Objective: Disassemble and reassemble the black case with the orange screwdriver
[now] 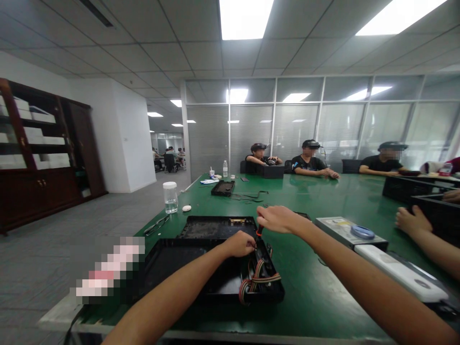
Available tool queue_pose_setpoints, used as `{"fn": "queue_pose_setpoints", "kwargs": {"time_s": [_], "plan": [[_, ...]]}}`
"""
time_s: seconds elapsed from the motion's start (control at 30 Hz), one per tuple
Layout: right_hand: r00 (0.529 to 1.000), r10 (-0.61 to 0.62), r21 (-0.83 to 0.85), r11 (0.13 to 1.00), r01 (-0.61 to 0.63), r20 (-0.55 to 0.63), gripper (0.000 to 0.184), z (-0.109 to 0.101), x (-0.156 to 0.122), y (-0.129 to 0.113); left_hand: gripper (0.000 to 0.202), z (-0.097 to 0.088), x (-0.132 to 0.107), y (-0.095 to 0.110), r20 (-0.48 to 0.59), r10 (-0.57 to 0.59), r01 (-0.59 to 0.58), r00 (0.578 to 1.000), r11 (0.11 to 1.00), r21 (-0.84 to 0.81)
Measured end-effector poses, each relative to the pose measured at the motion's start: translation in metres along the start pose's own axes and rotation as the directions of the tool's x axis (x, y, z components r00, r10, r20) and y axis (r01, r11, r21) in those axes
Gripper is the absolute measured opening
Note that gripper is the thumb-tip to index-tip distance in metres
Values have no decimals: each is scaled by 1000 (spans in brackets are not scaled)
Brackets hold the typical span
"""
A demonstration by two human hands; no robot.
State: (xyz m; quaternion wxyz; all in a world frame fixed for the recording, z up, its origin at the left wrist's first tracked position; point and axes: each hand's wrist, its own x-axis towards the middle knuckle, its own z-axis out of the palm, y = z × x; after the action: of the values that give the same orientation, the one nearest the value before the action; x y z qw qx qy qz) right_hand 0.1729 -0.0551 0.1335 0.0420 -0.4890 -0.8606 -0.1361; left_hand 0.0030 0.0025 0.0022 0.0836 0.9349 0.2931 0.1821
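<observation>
My right hand (279, 219) is closed around the handle of a screwdriver (259, 232), black with an orange band, which points down at the right part of a shallow black case (176, 261). Just below it, my left hand (240, 243) is pinched close to the screwdriver's lower end; whatever lies between its fingertips is hidden. Multicoloured ribbon cables (257, 279) loop over the right side of the case. Directly behind stands a second black panel (212, 226) with a brass-coloured part on its edge.
At left are a lidded jar (170, 199), a white round lid (186, 208) and glasses (157, 225). A metal box (350, 230) and a white device (398, 270) lie to the right. Another person's hand (413, 225) reaches in there. Several people sit across the green table (302, 278).
</observation>
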Motion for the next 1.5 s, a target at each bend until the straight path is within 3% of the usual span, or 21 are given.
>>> {"fn": "queue_pose_setpoints", "kwargs": {"time_s": [0.1,0.23,0.37,0.43,0.5,0.57,0.63,0.7,0.73,0.8,0.9,0.97,1.07,1.17,1.23,1.3,1.33,1.37,1.4,1.43,1.5], "plan": [[999,-31,30,999,31,7,31,2,2,-1,21,-1,-1,0,7,-6,6,1000,1000,6],[995,61,9,998,-60,-82,45,6,0,4,20,-1,-2,-1,19,2,-3,1000,1000,25],[993,-7,367,929,50,-116,34,28,-15,29,23,-2,-3,-1,3,49,-49,999,998,36],[992,39,608,793,42,-118,34,56,-26,51,23,-3,-3,1,8,82,-82,997,994,66],[975,214,827,558,-74,-57,35,91,-35,74,23,-4,-4,5,19,105,-106,994,989,105],[913,407,948,294,-120,-10,32,125,-39,93,23,-5,-5,9,21,113,-115,993,984,138],[825,563,998,7,-59,45,26,151,-39,105,22,-6,-7,11,18,123,-125,992,980,153],[755,647,982,-187,23,105,22,165,-35,108,19,-6,-8,12,13,150,-150,989,977,152],[738,663,969,-240,50,126,21,167,-33,107,18,-6,-8,12,9,169,-169,986,975,145],[748,650,954,-290,78,137,17,166,-28,99,15,-9,-8,10,-11,196,-193,981,973,123],[813,574,928,-347,132,99,13,158,-23,82,13,-20,-4,8,-34,180,-177,983,981,73],[847,527,918,-366,153,69,20,154,-22,70,14,-33,-1,6,27,144,-145,989,989,23],[876,482,934,-325,149,29,25,151,-22,55,11,-56,-2,1,249,67,-62,966,998,-24],[922,386,988,-130,85,-29,24,145,-24,41,8,-70,-13,-10,488,-110,128,866,992,-4],[954,290,990,135,32,-70,30,135,-26,31,6,-71,-25,-20,623,-260,308,738,951,31],[972,177,883,466,59,-158,37,119,-33,17,3,-69,-37,-29,714,-343,450,610,892,44],[973,94,780,616,108,-209,38,110,-38,8,6,-69,-42,-33,744,-357,490,565,871,45],[968,-9,654,736,177,-251,38,102,-45,-3,10,-70,-45,-36,754,-359,504,550,863,43],[957,-129,524,814,252,-260,35,94,-54,-14,16,-73,-47,-37,742,-357,491,568,870,44],[941,-237,400,859,320,-243,32,89,-64,-26,23,-77,-48,-38,705,-356,456,613,888,52],[915,-351,207,898,389,-197,23,84,-85,-50,36,-88,-47,-40,566,-340,355,751,931,88]]}}
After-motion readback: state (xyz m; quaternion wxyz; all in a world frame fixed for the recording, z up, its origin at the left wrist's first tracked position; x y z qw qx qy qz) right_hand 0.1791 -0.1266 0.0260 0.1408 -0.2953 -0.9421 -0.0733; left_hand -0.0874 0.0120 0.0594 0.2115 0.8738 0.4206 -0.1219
